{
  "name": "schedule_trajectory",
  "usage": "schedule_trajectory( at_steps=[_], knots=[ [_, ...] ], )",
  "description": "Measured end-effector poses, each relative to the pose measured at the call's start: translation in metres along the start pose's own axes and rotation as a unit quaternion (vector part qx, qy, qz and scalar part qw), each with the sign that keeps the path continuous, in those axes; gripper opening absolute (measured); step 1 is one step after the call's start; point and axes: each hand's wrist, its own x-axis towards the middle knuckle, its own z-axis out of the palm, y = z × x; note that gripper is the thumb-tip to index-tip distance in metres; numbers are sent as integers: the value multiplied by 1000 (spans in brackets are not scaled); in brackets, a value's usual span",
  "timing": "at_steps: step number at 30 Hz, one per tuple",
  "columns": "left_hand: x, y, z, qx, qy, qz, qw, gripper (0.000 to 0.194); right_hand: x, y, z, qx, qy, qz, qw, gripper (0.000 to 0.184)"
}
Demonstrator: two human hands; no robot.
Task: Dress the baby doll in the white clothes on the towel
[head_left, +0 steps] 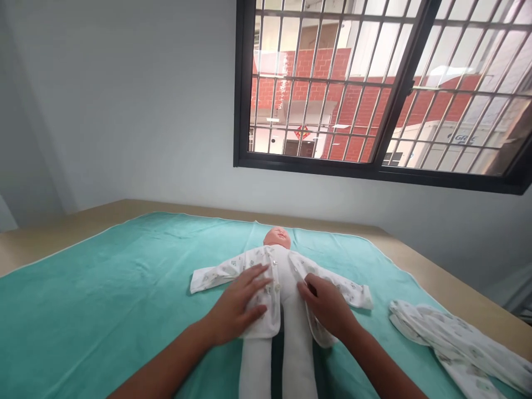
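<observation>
A baby doll lies on its back, head toward the wall, its white cloth body and legs stretched toward me. It wears a white printed baby jacket, unfastened down the front, with both sleeves spread sideways. My left hand rests on the jacket's left front panel, fingers stretched out and apart. On the other side, my right hand is closed, thumb and fingers pinching the edge of the right front panel. That panel hangs partly folded beside the doll's body.
A green blanket covers most of the wooden table. More white printed baby clothing lies crumpled at the right. Behind the table is a pale wall with a barred window.
</observation>
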Motion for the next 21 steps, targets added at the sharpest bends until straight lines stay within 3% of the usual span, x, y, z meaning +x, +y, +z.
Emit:
schedule_trajectory(
  at_steps=[3, 8, 11, 13, 17, 21],
  knots=[
    [-1, 5, 5, -6, -30, 30, 999, 45, 12, -11, -4, 1, 16, -12, 1000, 37],
    [-5, 4, 10, -33, 2, 41, 999, 31, 25, -41, 4, -29, 29, -53, 998, 37],
    [-6, 2, 12, -74, 50, 22, 996, 24, 28, -49, 3, -90, -2, -104, 991, 40],
    [0, 0, 12, -105, 107, -13, 989, 22, 34, -47, -2, -78, -15, -101, 992, 49],
    [37, -12, 6, -113, 171, -138, 969, 24, 66, -36, -5, -34, 39, 5, 999, 51],
    [90, -33, 2, -99, 138, -228, 959, 27, 98, -31, 14, -62, 15, 66, 996, 40]
  ],
)
